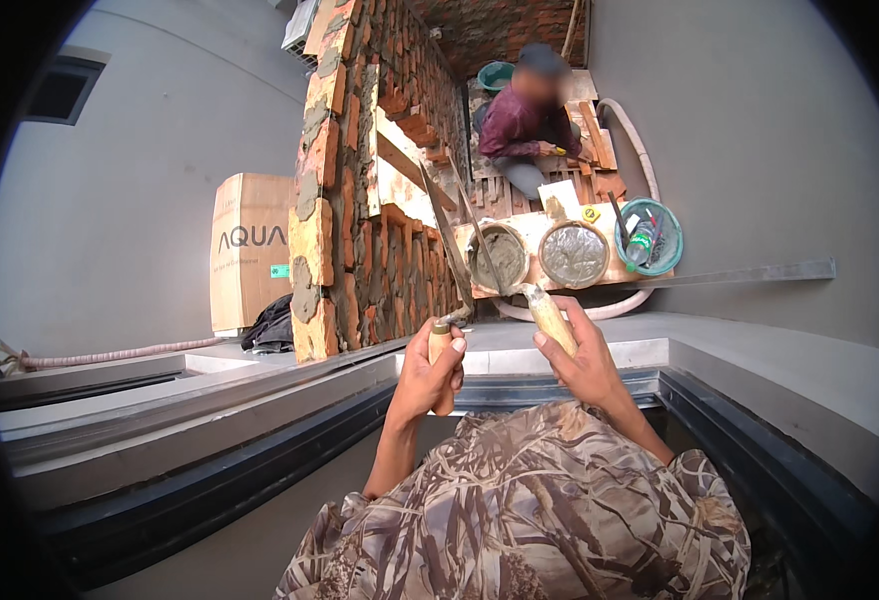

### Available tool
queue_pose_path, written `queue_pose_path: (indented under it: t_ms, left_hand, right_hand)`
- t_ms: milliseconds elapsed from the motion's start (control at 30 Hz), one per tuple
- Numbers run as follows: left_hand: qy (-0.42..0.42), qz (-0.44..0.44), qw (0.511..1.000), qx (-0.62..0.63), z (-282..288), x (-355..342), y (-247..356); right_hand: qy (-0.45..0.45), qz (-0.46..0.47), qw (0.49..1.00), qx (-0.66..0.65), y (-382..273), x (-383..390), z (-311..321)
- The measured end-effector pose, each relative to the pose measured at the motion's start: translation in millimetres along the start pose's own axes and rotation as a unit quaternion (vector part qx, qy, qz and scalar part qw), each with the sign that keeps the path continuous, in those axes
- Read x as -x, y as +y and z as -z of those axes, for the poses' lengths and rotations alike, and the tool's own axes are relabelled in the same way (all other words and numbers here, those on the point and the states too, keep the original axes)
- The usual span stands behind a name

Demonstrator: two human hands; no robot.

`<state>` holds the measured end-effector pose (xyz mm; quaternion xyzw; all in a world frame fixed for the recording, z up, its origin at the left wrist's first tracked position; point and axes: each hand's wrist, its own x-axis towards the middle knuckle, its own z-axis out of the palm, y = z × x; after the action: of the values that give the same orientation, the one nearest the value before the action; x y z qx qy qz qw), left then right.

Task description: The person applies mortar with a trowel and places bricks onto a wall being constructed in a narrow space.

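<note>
My left hand is closed round the wooden handle of a trowel, its metal blade seen nearly edge-on and pointing away. In my right hand is a second trowel, gripped by its pale wooden handle, with a thin blade slanting up to the far left. Both tools are raised in front of me, close together. Beyond the right one stands a bucket of grey mortar. Beside it is a round bucket with wet grey contents. To the left rises a rough brick wall with mortar smears.
A co-worker crouches among bricks and boards farther off. At right are a teal basin holding a bottle, a long metal bar and a pale hose. A cardboard box stands left. A dark window frame surrounds me.
</note>
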<state>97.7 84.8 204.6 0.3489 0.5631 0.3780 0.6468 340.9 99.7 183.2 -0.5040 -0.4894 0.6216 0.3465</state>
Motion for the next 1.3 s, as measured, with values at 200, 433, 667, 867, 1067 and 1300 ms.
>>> queue_pose_path:
  t_ms: [200,433,667,867,1067,1300]
  left_hand:
    - [-0.002,0.003,1.0,0.002,0,-5,-5]
    - [0.012,0.024,0.999,0.017,-16,-6,-10]
    - [0.01,0.067,0.995,0.079,-23,-12,-18]
    - [0.019,0.079,0.993,0.081,-21,-13,-24]
    - [0.012,0.071,0.994,0.085,-19,-13,-24]
    - [-0.007,0.07,0.991,0.115,-14,-14,-20]
  right_hand:
    - [0.001,0.018,1.0,0.022,0,-5,3]
    - [-0.031,-0.005,0.999,0.026,0,-5,5]
    - [-0.069,0.008,0.997,0.044,1,-4,2]
    - [-0.068,0.031,0.996,0.047,1,-1,0]
    - [-0.068,0.038,0.995,0.055,0,-3,-1]
    - [-0.054,0.012,0.998,0.028,-2,-3,1]
